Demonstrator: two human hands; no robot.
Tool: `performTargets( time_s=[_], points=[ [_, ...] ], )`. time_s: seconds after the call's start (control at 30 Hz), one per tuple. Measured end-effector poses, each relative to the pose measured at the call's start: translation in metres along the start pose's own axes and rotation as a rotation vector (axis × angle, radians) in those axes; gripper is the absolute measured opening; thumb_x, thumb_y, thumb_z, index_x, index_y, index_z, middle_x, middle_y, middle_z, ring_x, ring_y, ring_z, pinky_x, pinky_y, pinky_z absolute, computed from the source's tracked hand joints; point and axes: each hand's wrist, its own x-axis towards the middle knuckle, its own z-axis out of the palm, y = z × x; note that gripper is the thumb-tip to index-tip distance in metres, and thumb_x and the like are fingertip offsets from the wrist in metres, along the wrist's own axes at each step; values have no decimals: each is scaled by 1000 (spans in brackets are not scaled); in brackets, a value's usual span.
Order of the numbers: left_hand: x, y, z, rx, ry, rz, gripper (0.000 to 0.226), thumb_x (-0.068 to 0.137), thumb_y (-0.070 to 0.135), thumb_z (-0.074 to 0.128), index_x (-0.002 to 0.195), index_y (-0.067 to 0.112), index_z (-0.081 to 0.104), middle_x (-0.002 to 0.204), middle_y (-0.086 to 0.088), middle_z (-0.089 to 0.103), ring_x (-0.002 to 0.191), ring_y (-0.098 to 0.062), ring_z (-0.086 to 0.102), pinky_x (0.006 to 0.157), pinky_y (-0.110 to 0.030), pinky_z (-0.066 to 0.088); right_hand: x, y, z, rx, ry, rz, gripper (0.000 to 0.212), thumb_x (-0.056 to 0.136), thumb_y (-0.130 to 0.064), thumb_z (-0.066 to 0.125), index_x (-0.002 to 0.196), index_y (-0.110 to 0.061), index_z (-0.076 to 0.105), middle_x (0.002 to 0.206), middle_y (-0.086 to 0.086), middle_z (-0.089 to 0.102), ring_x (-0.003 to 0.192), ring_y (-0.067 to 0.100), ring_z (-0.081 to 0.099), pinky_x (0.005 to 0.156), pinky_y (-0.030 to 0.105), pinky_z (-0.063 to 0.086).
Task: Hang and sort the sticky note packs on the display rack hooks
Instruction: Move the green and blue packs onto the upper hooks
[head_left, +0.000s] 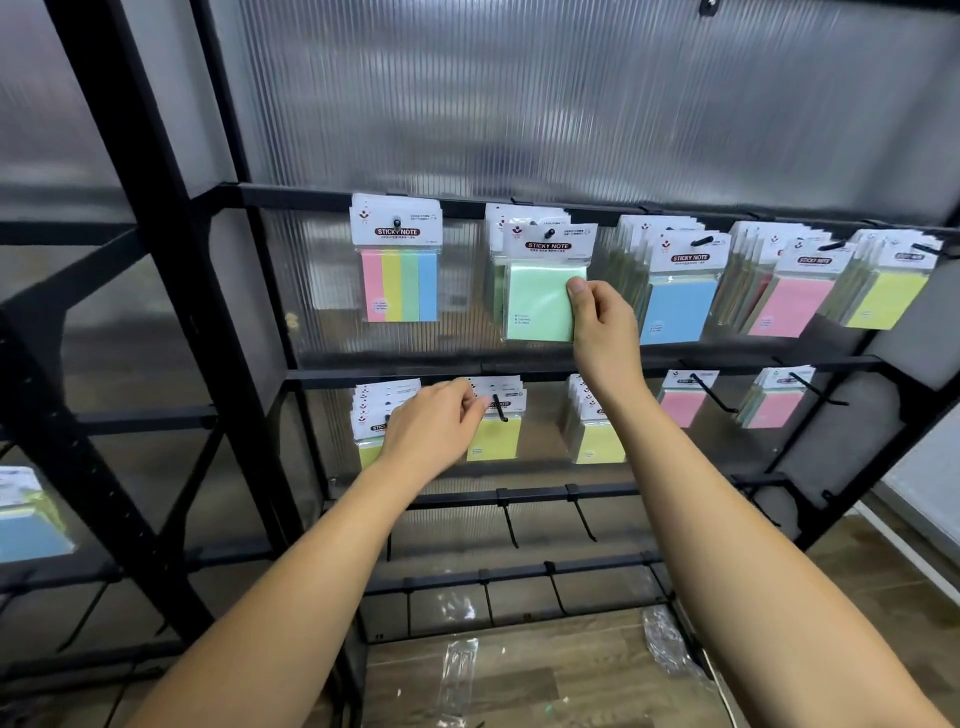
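Black display rack (519, 364), hooks on horizontal bars. Top row left to right: multicolour striped pack (399, 283) on its own hook, pink-yellow-green-blue bands; green pack (540, 301) at front of a small stack; blue packs (675, 306) in a thick stack; pink packs (789, 304); yellow packs (883, 299) far right. Each has a white "STICKY NOTE" header card and hangs upright in a clear sleeve. Second row: yellow-green stack (370, 415) left, yellow pack (493, 436) on a hook (500, 408), another yellow stack (597, 431), two pink groups (680, 402) (774, 405) right. Lower bars carry bare hooks (511, 525).
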Motion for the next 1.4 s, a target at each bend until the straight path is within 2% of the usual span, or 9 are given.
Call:
performTargets(
  time_s=[0.23,0.4,0.57,0.7,0.8,0.93,1.03,1.23,1.4],
  points=[
    [2,1,2,0,5,-6,31,100,48,42,86,23,54,82,10,60,80,-18,58,70,-37,51,14,6,9,-51,-27,33,40,105,-38,44,85,-5,56,68,-8,46,63,6,39,58,26,31],
    [-2,-2,7,21,8,-19,30,100,46,43,85,22,54,81,8,59,79,-17,55,64,-34,44,4,14,12,-72,-61,59,41,104,-42,45,75,-15,52,66,-8,48,61,4,42,54,16,31],
    [-11,-11,17,57,-20,-54,29,100,44,44,86,21,54,83,7,61,81,-20,57,65,-33,43,-21,48,14,-124,-156,144,42,103,-36,48,83,-3,65,77,7,67,71,15,57,64,25,41],
    [-21,-21,27,77,-68,-99,24,101,42,44,89,23,53,88,5,62,83,-20,58,64,-33,45,-50,74,21,-204,-257,222,33,102,-29,49,80,-10,65,74,-2,65,67,6,54,58,20,37],
    [-30,-29,34,88,-108,-138,24,100,42,44,91,22,54,89,4,64,84,-22,60,71,-37,53,-69,90,32,-254,-307,259,29,100,-27,50,76,-16,64,76,-3,67,71,11,56,67,25,37],
    [-41,-39,40,97,-121,-163,23,101,40,45,92,21,53,88,5,63,81,-18,58,65,-33,44,-88,106,43,-304,-385,293,28,100,-28,51,82,-15,68,79,-1,69,81,19,63,75,28,44],
    [-44,-46,42,103,-115,-192,23,101,40,45,90,21,53,87,5,63,80,-19,58,65,-33,45,-92,115,49,-355,-412,302,28,99,-31,52,86,-14,69,85,4,72,87,24,65,80,31,49],
    [-49,-66,45,133,-79,-331,26,100,39,44,96,16,56,102,-1,67,95,-28,61,81,-39,49,-89,124,59,-416,-454,320,30,100,-35,53,90,-10,64,87,4,67,86,24,60,74,28,39],
    [-51,-85,48,245,-83,-485,44,100,46,42,113,7,57,115,-12,65,107,-35,61,78,-38,43,-83,131,70,-461,-477,376,45,97,-48,54,102,-3,62,92,9,65,89,27,62,73,31,40]
  ],
)
